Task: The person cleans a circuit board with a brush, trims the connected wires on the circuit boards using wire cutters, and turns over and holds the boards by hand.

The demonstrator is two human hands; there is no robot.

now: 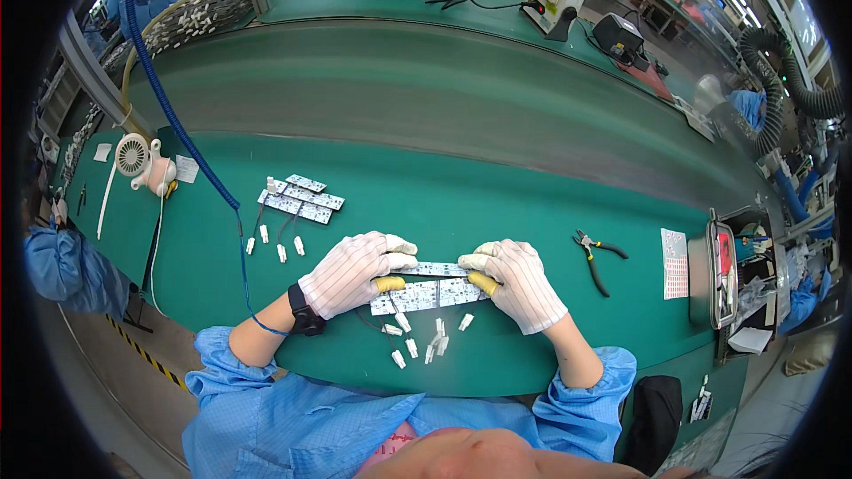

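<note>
A narrow white circuit board strip [432,269] spans the gap between my two gloved hands. My left hand [358,275] pinches its left end, and my right hand [513,284] grips the right end; both thumbs wear yellow finger cots. Just below it, a wider white circuit board panel [430,296] lies on the green mat, its upper corners close to my thumbs. Dark wires run from this panel to several small white connectors [412,348] nearer to me. On my left wrist sits a black wrist strap [305,312] with a blue cord [244,275].
More circuit boards [302,200] with wired connectors lie at the left. Yellow-and-black pliers [593,259] rest at the right, before a sticker sheet [674,264] and a metal box [713,275]. A small fan [135,158] stands far left. A blue coiled cord [160,93] hangs across the left side.
</note>
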